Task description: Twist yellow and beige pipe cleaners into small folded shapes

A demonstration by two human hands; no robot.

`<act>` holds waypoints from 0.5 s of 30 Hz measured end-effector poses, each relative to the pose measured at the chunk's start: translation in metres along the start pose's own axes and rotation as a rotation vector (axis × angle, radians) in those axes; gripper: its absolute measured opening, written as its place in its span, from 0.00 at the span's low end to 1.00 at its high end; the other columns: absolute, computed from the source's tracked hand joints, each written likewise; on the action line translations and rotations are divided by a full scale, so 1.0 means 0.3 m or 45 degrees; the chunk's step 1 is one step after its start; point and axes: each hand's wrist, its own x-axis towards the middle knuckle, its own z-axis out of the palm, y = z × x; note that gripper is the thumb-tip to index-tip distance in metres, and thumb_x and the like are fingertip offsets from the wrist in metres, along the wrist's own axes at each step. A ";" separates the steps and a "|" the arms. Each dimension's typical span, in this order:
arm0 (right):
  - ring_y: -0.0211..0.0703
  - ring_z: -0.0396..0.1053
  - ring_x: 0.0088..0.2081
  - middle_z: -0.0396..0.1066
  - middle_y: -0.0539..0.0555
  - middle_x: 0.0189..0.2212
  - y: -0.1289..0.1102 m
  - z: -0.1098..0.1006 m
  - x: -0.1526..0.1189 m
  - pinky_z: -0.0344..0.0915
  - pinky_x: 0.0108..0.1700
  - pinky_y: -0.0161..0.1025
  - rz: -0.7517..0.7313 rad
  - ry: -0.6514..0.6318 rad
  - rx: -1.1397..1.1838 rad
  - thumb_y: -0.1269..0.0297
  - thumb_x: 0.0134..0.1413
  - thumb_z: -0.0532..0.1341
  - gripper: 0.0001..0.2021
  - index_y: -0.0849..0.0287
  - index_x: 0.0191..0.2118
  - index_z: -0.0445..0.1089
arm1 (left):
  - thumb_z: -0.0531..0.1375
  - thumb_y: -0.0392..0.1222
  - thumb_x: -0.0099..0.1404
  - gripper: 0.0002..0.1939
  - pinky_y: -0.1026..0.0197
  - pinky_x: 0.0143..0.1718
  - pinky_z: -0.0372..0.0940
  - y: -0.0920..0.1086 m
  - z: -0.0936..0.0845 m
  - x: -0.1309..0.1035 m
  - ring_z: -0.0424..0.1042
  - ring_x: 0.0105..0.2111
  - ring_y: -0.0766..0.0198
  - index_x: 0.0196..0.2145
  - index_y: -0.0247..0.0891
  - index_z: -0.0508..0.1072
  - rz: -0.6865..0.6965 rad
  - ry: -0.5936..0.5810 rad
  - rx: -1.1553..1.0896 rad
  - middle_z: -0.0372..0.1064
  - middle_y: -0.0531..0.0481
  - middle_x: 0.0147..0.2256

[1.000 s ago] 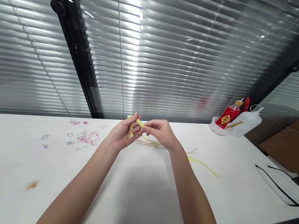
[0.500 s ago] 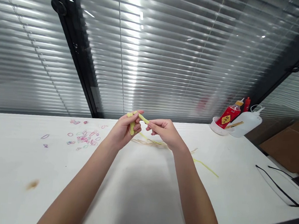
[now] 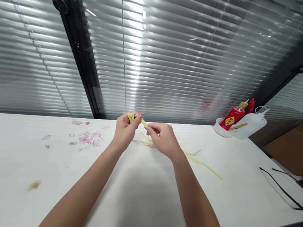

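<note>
Raised over the back of the table, both hands pinch a bent yellow strip that looks like a pipe cleaner. My left hand is closed around its folded part, and a bunched yellow end pokes out above the fingers. Thumb and fingertips of my right hand grip the straight end close by. Below and behind the hands lie loose tan strands and yellow strands, partly hidden by the right hand and forearm.
Small coloured bands are scattered on the white table at left. A white bowl, a red-labelled bottle and a white squeeze bottle stand back right. Black-framed glasses lie at the right edge, near a cardboard box.
My left hand has turned, so the yellow end that hung below its fingers now shows at the top. My right hand has shifted slightly left, nearer to it.
</note>
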 end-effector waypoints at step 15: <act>0.35 0.63 0.27 0.70 0.53 0.27 0.016 0.002 0.028 0.60 0.30 0.33 0.319 0.016 0.679 0.57 0.49 0.60 0.15 0.60 0.41 0.66 | 0.56 0.35 0.57 0.11 0.63 0.29 0.62 0.025 0.015 -0.008 0.63 0.25 0.68 0.39 0.30 0.71 -0.506 -0.215 -0.732 0.62 0.48 0.28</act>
